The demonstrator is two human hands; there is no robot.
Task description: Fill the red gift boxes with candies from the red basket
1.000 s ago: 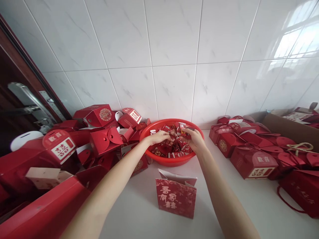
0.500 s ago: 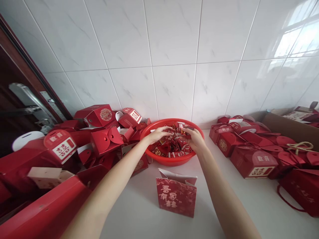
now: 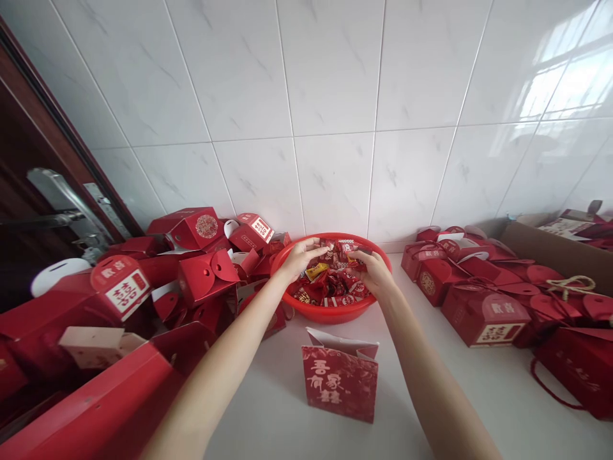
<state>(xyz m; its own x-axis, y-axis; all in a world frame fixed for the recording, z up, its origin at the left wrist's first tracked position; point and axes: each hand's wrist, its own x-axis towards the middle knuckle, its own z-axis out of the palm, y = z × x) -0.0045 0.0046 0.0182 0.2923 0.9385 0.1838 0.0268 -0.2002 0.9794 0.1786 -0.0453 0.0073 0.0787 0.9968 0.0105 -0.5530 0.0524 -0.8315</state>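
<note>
A round red basin (image 3: 330, 313) full of wrapped candies (image 3: 335, 281) stands against the tiled wall. Over its left side is my left hand (image 3: 301, 259), fingers closed near a dark red packet; what they grip is too small to make out. My right hand (image 3: 376, 271) is over the right side, its fingers bent round a small red wrapped candy (image 3: 359, 257). A yellow wrapper (image 3: 316, 271) shows between the hands. In front of the basin a red paper bag (image 3: 340, 383) with pale characters stands upright, its top open.
Many red gift boxes (image 3: 205, 275) are heaped on the left, beside a door handle (image 3: 71, 204). More closed red boxes (image 3: 488, 313) stand in rows on the right, with a cardboard box (image 3: 550, 246) behind them.
Both hands have shifted slightly among the candies. The yellow wrapper has come into view between them. The camera view has tilted slightly.
</note>
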